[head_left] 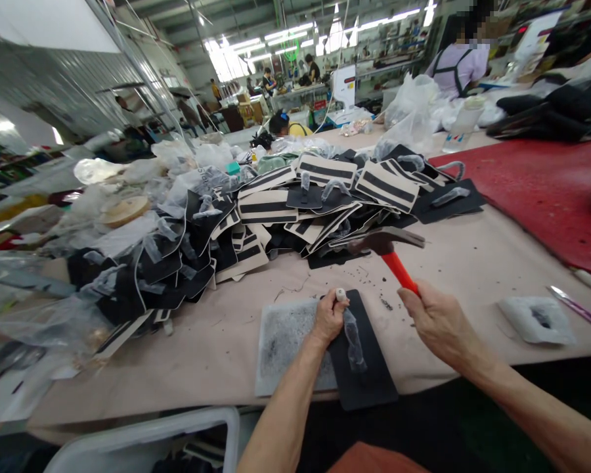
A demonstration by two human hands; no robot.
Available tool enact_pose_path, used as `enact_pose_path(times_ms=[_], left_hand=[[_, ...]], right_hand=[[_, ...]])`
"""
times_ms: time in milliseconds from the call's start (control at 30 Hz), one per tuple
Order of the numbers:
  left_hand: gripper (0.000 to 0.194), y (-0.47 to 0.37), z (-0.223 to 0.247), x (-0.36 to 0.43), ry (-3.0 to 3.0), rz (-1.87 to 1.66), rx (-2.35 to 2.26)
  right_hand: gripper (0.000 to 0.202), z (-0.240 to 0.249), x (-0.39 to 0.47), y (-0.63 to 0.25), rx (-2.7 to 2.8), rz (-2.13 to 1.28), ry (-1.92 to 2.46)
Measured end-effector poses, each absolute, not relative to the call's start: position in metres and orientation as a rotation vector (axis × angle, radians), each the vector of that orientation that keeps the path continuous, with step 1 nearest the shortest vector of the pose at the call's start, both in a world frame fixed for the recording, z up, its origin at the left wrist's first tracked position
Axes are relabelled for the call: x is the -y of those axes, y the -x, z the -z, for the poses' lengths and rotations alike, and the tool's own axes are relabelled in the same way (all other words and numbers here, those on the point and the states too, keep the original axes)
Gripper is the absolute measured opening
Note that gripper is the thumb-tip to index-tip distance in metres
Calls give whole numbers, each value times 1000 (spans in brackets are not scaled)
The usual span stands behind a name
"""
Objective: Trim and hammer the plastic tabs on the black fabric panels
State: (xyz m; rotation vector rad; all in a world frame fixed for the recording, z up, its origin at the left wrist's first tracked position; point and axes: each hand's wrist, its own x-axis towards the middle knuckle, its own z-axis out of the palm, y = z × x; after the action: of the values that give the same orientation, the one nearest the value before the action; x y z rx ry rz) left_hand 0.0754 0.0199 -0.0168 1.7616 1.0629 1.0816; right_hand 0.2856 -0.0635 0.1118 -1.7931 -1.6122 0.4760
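My right hand (pixel 438 322) grips a claw hammer (pixel 398 266) by its orange-red handle, its dark head raised above the table. My left hand (pixel 331 317) is closed around a short punch-like tool (pixel 341 295); only the pale round top shows. That fist rests at the upper left part of a black panel (pixel 367 384), beside the panel's plastic-wrapped handle (pixel 354 341). Partly under the panel lies a grey, scuffed board (pixel 283 351). Where the tool's lower end meets the panel is hidden by my fingers.
Behind my hands spreads a heap of black and cream striped panels (pixel 268 207) with wrapped handles. A white pad (pixel 536 320) and purple-handled scissors (pixel 578 307) lie at right, near a red sheet (pixel 536 190). A white bin (pixel 142 430) stands below the front edge. Co-workers sit farther back.
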Motion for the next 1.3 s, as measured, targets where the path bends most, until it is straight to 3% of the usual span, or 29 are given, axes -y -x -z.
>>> enact_pose_path(times_ms=[167, 367, 500, 667, 833, 1067, 1200, 1300], left_hand=[[11, -74, 17, -20, -1782, -1054, -1079], [11, -74, 16, -20, -1767, -1060, -1070], [9, -74, 15, -20, -1776, -1036, -1087], [11, -74, 16, -21, -1757, -1041, -1066], [12, -73, 13, -21, -1767, -1008, -1080], [18, -71, 8, -19, -1742, -1028, -1034], [44, -70, 4, -20, -1682, -966, -989], [36, -70, 0, -23, -1674, -912, -1006]], right_hand=[[30, -119, 60, -286, 2183, -199, 1844], [33, -122, 57, -284, 1932, -55, 1776], [26, -116, 57, -287, 2163, -229, 1850], [33, -111, 60, -285, 1879, -180, 1828], [28, -100, 60, -289, 2129, -369, 1950], [38, -29, 65, -329, 1671, -838, 2145], [26, 3, 70, -330, 1793, -446, 2265], [37, -4, 66, -295, 1911, -275, 1888]])
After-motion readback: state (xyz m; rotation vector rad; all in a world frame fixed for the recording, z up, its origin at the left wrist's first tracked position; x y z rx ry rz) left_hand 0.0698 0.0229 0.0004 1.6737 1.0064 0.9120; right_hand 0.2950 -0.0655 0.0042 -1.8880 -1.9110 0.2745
